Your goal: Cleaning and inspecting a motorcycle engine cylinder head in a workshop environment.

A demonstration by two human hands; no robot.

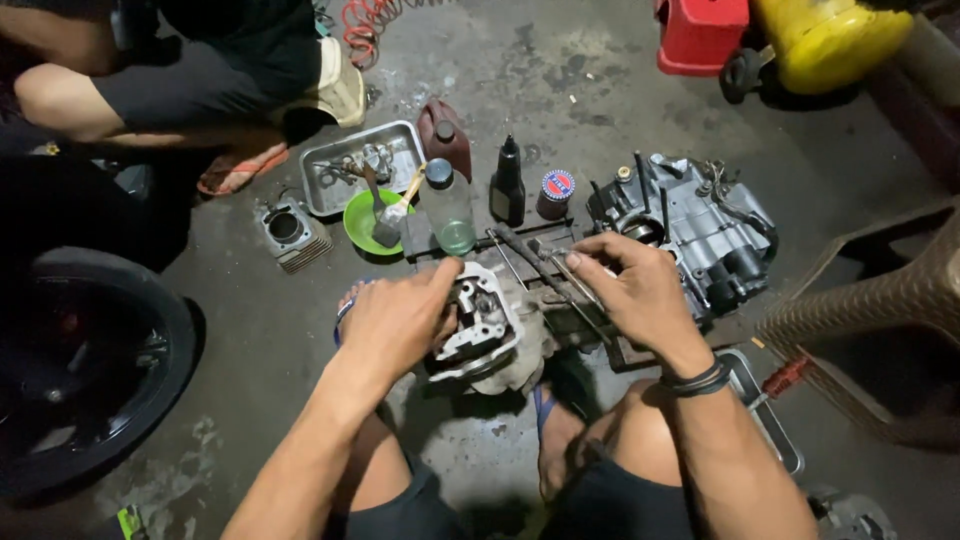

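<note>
A grey metal cylinder head (480,325) sits on the concrete floor between my knees. My left hand (395,320) lies over its left side, fingers curled on the casting and thumb pointing toward its top edge. My right hand (635,290) is above the head's right side, pinching thin metal tools (570,272) between thumb and fingers. A long dark wrench (520,250) lies just behind the head. An engine block (690,235) with studs stands to the right of my right hand.
Behind the head stand a clear bottle (450,210), a black oil bottle (507,185), a small tin (555,192), a green bowl with brushes (375,220), a metal tray of parts (360,165) and a finned cylinder (290,235). Another person crouches top left. A tyre (90,370) is on the left, a wicker chair (880,310) on the right.
</note>
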